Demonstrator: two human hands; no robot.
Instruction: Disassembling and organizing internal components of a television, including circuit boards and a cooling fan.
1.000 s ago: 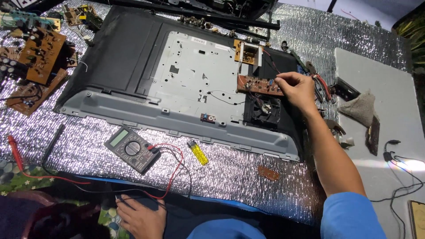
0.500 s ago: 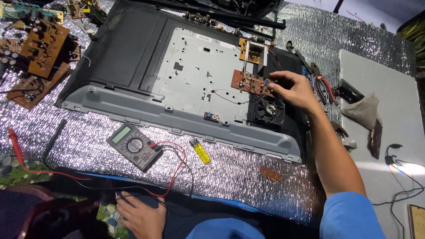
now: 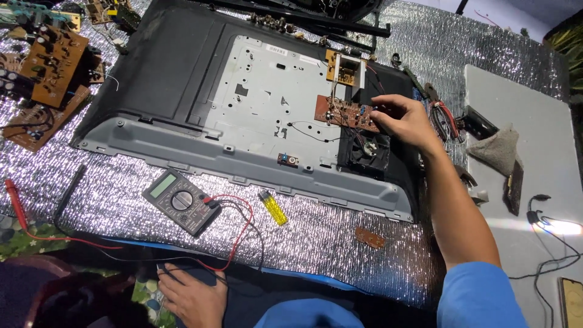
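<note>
My right hand [image 3: 405, 121] holds a small brown circuit board [image 3: 345, 113] by its right end, above the back of an opened flat-screen television [image 3: 182, 73]. The board hovers over the grey metal plate [image 3: 267, 97], just above a black fan [image 3: 364, 149]. My left hand [image 3: 193, 295] rests low at the near edge, fingers curled on the dark cloth beside the red and black probe leads [image 3: 234, 234]. A grey multimeter [image 3: 180, 201] lies between the television and my left hand. A yellow lighter [image 3: 273, 208] lies right of it.
Several brown circuit boards [image 3: 54, 64] lie at the far left on the silver foil mat [image 3: 340, 237]. A red probe [image 3: 16, 203] lies at the left edge. A white slab [image 3: 534, 158] at right carries a grey cloth [image 3: 495, 149], cables and pliers [image 3: 440, 109]. A small brown board piece [image 3: 370, 237] lies near.
My right hand has lifted the small brown circuit board and shifted it slightly left over the metal plate. My left hand stays at the near edge.
</note>
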